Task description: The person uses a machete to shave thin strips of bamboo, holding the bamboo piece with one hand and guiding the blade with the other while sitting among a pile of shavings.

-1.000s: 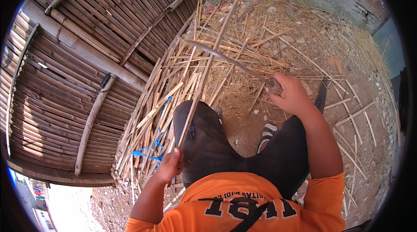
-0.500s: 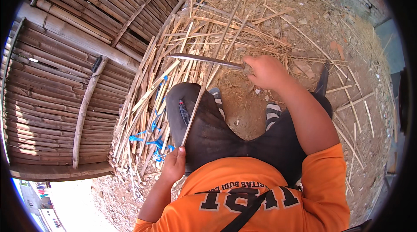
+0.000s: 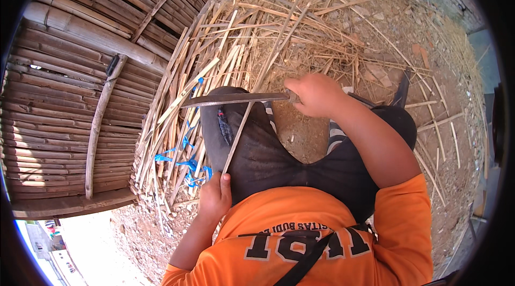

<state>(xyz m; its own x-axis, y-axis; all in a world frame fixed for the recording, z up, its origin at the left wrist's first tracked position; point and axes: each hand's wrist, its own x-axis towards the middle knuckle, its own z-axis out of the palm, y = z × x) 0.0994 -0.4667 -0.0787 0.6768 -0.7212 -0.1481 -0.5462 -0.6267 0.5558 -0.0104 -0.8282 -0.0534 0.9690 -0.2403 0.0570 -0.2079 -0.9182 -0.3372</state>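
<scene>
thin pale strip (image 3: pixel 240 133): slants up and away over your left thigh; its far end is hard to tell against the litter beyond;
long blade (image 3: pixel 230 100): crosses the strip near your left knee; it has come down the strip toward you over the last second, so more of the strip's length now lies beyond it; whether its edge bites, you cannot tell from here;
left hand (image 3: pixel 215 196): gripping the strip's near end, thumb uppermost; little changed;
right hand (image 3: pixel 319 94): closed around the blade's handle; it has drawn nearer your body;
heap of strips (image 3: pixel 214 55): ahead and to your left, with blue ties (image 3: pixel 188 162) beside your thigh;
bamboo wall (image 3: pixel 53 98): far left
</scene>
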